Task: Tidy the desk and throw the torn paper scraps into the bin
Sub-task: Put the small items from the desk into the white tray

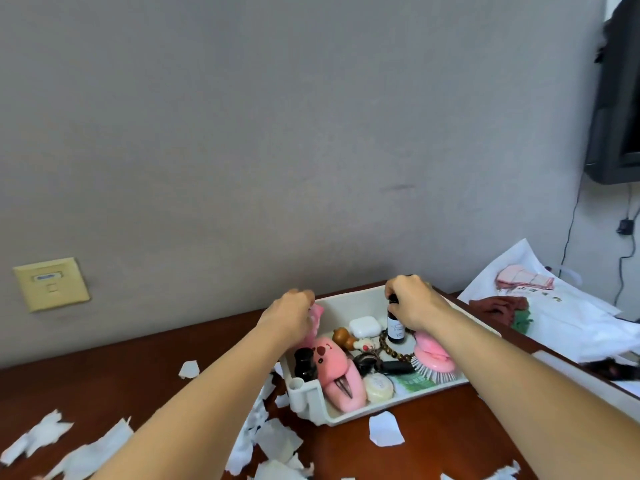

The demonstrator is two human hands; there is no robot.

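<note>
Two hands work at once inside the white tray (349, 299), which sits on the brown bench (450, 427) close to the wall. The right hand (412, 299) is curled from above around the cap of a small dark dropper bottle (395, 329), which stands upright; gripping it by the top likely keeps it vertical while it is set among the other things. Just below that hand lie a white earbud case (364, 326), a string of brown beads (394, 351) and a pink hairbrush (434, 355) resting bristles-down against the tray's near side.

The left hand (291, 311) is closed over something pink (317, 311) at the tray's far-left corner. What the item is cannot be told, since the fingers hide most of it. Nearer to the wearer than that hand lie a pink plush case with a face (337, 370), a small black jar (304, 362) and a round white tin (379, 388), all packed tightly, which suggests the tray serves as the catch-all for loose desk items.

The torn paper scraps (273, 441) are not yet gathered: they lie scattered on the bench under and to the left of the left forearm, with one piece (385, 429) just in front of the tray. No bin is in view. Judging from this, sorting comes first and scrap collection is yet to start.
</note>
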